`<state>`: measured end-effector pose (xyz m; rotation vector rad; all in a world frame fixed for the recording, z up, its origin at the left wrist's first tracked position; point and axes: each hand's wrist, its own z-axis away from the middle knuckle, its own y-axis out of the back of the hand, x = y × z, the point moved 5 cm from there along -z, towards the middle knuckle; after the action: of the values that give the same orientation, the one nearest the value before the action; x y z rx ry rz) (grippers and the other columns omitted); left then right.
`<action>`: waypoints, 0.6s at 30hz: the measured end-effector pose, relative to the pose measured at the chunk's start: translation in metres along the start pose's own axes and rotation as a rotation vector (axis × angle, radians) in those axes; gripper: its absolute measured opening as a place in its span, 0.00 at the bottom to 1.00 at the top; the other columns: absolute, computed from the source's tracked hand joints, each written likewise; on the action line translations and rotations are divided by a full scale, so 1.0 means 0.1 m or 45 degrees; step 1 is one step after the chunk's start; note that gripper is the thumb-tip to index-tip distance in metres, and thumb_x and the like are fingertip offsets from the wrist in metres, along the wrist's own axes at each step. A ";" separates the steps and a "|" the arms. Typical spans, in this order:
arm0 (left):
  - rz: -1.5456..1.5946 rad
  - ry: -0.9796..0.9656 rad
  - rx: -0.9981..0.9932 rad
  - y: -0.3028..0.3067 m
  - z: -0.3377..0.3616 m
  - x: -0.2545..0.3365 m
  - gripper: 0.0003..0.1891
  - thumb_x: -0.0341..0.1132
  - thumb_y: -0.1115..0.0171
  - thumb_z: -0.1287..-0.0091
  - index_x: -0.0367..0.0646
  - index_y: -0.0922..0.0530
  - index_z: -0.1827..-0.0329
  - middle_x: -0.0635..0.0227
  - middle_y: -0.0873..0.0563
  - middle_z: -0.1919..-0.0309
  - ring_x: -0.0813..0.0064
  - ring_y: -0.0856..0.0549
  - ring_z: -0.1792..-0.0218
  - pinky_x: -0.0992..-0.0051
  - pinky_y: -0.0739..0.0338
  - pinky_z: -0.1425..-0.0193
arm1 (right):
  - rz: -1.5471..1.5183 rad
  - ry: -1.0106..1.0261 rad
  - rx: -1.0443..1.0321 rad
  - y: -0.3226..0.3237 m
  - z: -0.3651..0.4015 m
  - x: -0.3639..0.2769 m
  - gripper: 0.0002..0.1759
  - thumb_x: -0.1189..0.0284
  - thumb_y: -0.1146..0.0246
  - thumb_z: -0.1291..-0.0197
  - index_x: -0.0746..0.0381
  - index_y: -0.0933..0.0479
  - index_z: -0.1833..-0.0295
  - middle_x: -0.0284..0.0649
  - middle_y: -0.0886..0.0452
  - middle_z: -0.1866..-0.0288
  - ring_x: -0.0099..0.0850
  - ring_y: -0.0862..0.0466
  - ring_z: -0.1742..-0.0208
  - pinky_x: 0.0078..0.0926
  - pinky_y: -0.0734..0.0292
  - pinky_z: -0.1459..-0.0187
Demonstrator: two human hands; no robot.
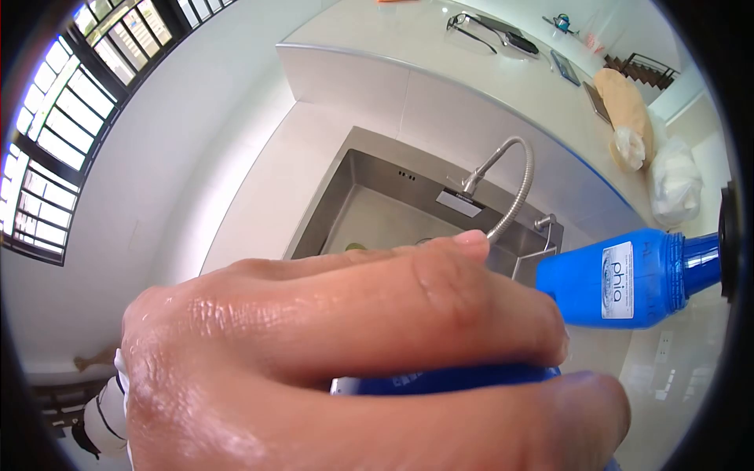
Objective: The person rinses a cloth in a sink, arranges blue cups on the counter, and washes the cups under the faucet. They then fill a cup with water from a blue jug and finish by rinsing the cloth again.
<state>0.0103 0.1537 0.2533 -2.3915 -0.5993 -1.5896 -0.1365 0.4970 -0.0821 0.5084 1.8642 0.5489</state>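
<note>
My left hand fills the lower middle of the head view, very near the camera, back towards me and fingers pointing right. The skin looks wet and shiny. Thumb and fingers are closed round a dark blue thing with pale lettering; most of it is hidden behind the hand. Just beyond the fingertips, at the right, is a blue plastic bottle-shaped container with a white "phia" label, a ribbed collar and a narrower neck ending at a black round piece. Whether the two blue things are joined cannot be made out. My right hand is out of view.
Behind the hand lies a steel sink with a spring-hose tap. On the raised ledge are eyeglasses, a phone, a brown bag and a white plastic bag. A barred window is at upper left.
</note>
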 end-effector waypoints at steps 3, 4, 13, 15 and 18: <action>0.018 -0.008 0.031 -0.03 -0.04 -0.01 0.22 0.39 0.28 0.40 0.51 0.29 0.46 0.53 0.15 0.54 0.59 0.12 0.54 0.61 0.19 0.42 | -0.010 0.004 0.006 0.00 0.00 0.01 0.13 0.68 0.39 0.32 0.66 0.25 0.50 0.35 0.28 0.75 0.24 0.33 0.77 0.25 0.39 0.77; 0.024 -0.005 0.041 -0.04 -0.04 -0.01 0.22 0.39 0.28 0.40 0.51 0.29 0.46 0.53 0.15 0.54 0.59 0.12 0.54 0.61 0.19 0.42 | -0.013 0.006 0.007 0.00 0.00 0.01 0.13 0.68 0.39 0.32 0.66 0.25 0.50 0.35 0.28 0.75 0.24 0.32 0.77 0.25 0.38 0.76; 0.068 -0.026 0.104 -0.10 -0.10 -0.01 0.23 0.39 0.28 0.40 0.51 0.30 0.45 0.53 0.15 0.53 0.59 0.13 0.54 0.60 0.20 0.41 | -0.008 0.025 0.014 0.02 0.00 -0.02 0.12 0.68 0.39 0.32 0.67 0.25 0.51 0.36 0.27 0.74 0.26 0.30 0.76 0.25 0.36 0.76; 0.074 -0.033 0.113 -0.12 -0.11 0.00 0.24 0.39 0.28 0.40 0.51 0.30 0.45 0.52 0.15 0.53 0.59 0.13 0.53 0.60 0.20 0.41 | -0.009 0.026 0.014 -0.01 0.00 -0.02 0.12 0.68 0.39 0.32 0.67 0.25 0.51 0.37 0.26 0.74 0.26 0.30 0.76 0.25 0.36 0.76; 0.090 -0.035 0.127 -0.17 -0.13 0.01 0.24 0.39 0.28 0.40 0.51 0.30 0.45 0.52 0.15 0.53 0.58 0.13 0.53 0.60 0.20 0.40 | 0.002 0.021 0.013 0.00 0.00 -0.01 0.12 0.68 0.39 0.32 0.67 0.25 0.51 0.37 0.26 0.73 0.26 0.29 0.76 0.25 0.35 0.76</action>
<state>-0.0073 0.1644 0.2582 -2.3387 -0.5782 -1.4657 -0.1361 0.4960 -0.0813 0.5135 1.8828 0.5466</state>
